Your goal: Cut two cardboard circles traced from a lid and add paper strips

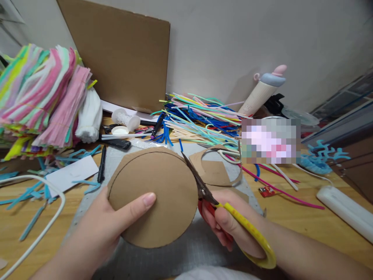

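My left hand grips a piece of brown cardboard marked with a dark round outline. Its thumb lies on top, and the other fingers are hidden underneath. The lower and right edges follow the circle, while a strip of waste still borders the upper left. In my right hand are scissors with dark blades and yellow and red handles. The blades point up and away, at the right edge of the cardboard. Behind them, curved cardboard offcuts lie on the grey cutting mat.
Bundled pipe cleaners are heaped at left, with loose ones along the wall. A cardboard sheet leans at the back. A black pen lies left, near a white cable. On the right are a power strip and a red packet.
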The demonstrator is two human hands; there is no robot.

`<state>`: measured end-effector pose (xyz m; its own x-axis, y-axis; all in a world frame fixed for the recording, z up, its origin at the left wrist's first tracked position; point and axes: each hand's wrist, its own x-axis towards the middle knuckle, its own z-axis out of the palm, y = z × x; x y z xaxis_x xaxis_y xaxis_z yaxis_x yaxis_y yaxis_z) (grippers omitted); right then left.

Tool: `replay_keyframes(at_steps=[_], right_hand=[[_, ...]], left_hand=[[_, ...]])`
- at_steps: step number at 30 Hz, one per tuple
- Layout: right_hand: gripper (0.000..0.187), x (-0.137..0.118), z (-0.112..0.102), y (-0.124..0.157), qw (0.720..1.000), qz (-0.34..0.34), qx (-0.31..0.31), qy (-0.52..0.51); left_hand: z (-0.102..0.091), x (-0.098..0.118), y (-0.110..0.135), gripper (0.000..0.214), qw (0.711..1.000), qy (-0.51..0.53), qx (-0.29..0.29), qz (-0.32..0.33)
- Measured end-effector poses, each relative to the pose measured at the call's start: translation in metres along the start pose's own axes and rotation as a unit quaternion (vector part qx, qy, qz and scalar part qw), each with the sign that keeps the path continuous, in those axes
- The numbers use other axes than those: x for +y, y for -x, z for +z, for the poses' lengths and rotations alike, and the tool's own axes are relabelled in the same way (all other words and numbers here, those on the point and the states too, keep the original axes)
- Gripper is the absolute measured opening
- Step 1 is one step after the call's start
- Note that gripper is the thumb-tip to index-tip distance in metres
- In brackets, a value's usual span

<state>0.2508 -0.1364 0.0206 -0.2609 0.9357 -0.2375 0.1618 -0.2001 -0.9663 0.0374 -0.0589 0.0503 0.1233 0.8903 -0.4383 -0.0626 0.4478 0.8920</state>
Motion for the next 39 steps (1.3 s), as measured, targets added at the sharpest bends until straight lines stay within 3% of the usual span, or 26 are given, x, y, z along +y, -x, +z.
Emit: replay_keyframes(at_steps=[5,8,12,17,29,39], right_hand=[[0.065,0.000,0.010,-0.007,0.995,-0.004,0.067,-0.077],[0.068,0.006,0.016,-0.011,0.990,-0.001,0.101,-0.102],[0.064,0.017,0.018,-0.012,0.996,-0.004,0.059,-0.067],[0.058,0.024,0.016,-0.008,0.996,-0.080,0.038,-0.018],[0.061,0.031,0.012,-0.003,0.999,-0.045,0.020,-0.018],[0.073,0.009,0.017,-0.006,0.995,0.003,0.024,-0.095]], left_hand=[[-0.008,-0.006,-0.007,0.060,0.992,0.091,-0.088,-0.005],[-0.005,-0.011,-0.008,0.058,0.987,0.111,-0.114,0.023],[0.005,-0.016,-0.009,0.065,0.995,0.077,-0.065,0.023],[0.004,-0.018,-0.011,0.069,0.999,0.026,0.002,0.047],[0.005,-0.017,-0.009,0.079,0.999,-0.008,-0.014,0.046],[0.005,-0.013,-0.004,0.076,0.998,-0.029,-0.011,0.048]])
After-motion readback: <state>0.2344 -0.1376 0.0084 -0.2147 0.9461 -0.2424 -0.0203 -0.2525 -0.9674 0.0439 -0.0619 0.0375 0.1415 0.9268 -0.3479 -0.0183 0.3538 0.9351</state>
